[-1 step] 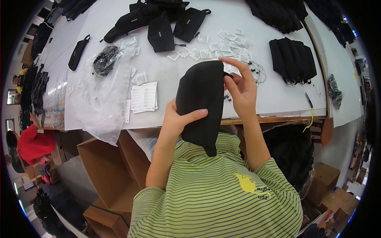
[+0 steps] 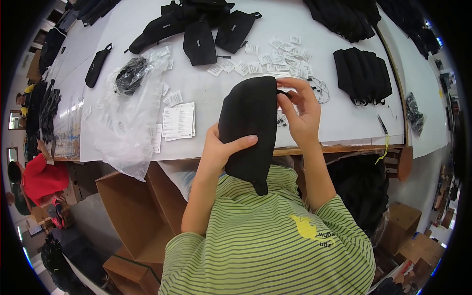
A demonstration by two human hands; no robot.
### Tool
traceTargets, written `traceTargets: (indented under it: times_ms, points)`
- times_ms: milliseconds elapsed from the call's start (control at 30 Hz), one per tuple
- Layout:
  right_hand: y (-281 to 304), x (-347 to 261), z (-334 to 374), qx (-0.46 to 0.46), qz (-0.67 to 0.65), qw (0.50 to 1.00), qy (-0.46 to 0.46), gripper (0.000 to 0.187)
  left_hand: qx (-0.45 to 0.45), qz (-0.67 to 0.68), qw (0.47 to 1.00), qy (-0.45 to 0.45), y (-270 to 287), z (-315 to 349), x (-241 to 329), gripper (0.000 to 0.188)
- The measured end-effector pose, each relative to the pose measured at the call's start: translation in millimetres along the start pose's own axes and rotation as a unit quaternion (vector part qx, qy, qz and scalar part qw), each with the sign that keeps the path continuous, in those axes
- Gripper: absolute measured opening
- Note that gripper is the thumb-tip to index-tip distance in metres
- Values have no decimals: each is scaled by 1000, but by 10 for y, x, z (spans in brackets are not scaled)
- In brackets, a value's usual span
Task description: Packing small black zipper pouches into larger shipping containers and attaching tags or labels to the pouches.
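A black fabric pouch point(image 2: 247, 123) stands on end above the table's near edge, in front of my chest. My left hand point(image 2: 219, 150) grips its lower left side, thumb lying across the face and the other fingers hidden behind. At the pouch's upper right edge, my right hand point(image 2: 301, 110) pinches a small black piece that looks like a zip pull or tab, partly hidden by the fingers. A short black end point(image 2: 260, 188) points down at the pouch's bottom. White printed tags point(image 2: 281, 58) and thin black cords with small clips point(image 2: 322, 91) lie just beyond my right hand.
More black pouches point(image 2: 199, 44) are piled at the back. Folded black pieces point(image 2: 363, 76) and a snipping tool point(image 2: 382, 124) with a yellow cord lie right. A clear plastic bag point(image 2: 123, 118) and white cards point(image 2: 178, 121) lie left. Below stands a cardboard box point(image 2: 130, 209).
My right index finger has bent down slightly toward the pouch's top edge. The pouch sits a touch lower; my left hand keeps its hold.
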State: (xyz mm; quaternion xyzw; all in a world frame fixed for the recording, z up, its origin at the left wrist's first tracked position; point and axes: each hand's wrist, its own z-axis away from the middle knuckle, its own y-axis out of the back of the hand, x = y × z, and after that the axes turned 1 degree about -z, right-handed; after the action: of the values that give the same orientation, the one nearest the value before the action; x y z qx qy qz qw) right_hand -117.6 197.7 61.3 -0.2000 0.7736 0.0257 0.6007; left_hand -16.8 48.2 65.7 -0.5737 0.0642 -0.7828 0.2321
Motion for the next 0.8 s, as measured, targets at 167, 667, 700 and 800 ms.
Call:
traceTargets:
  times_ms: [167,667,700,800]
  points:
    - [77,-68,54,9,302,945,122,14,17,27,999,22,-14,-5,-56,41]
    - [-25,-292,278,-280,240,926,83,17,63,254,965,-7,296,-365,-11,28]
    - [-15,-281,242,-281,239,926,83,17,65,254,965,-7,297,-368,-15,28]
    - [44,-233,148,-107,413,885,187,28,140,219,965,-31,282,-380,-6,27]
